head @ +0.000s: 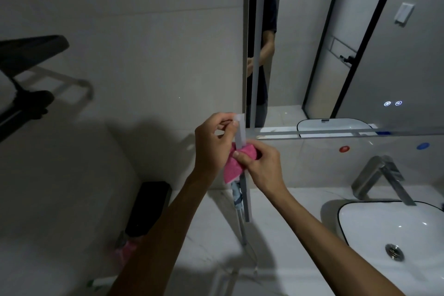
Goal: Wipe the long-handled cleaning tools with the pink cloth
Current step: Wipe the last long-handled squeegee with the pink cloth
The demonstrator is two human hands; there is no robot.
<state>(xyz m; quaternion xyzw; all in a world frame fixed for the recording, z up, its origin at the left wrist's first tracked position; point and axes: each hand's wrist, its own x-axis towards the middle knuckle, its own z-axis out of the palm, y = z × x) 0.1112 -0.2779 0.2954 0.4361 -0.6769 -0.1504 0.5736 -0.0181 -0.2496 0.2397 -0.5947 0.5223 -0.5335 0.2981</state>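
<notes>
Your left hand (213,142) pinches the white tool handle (241,132) near its top; right hand (260,166) grips pink cloth (234,163) around it. No readable writing. White marble worktop (211,230), basin (394,238), mirror (348,43).

Cloth (234,163): bright pink, plain. Tool handle (241,131): pale white-grey near its top, darker grey lower down. Worktop (283,228): white with faint grey veining. Basin (389,230) at the worktop's right edge: glossy white with a thin black rim; drain (394,250) silver. Faucet (382,179): brushed silver-grey. Wall dots: one red (344,149), one blue (422,146). Box (149,208) at the worktop's left edge: black. Wall (144,43): light grey.
</notes>
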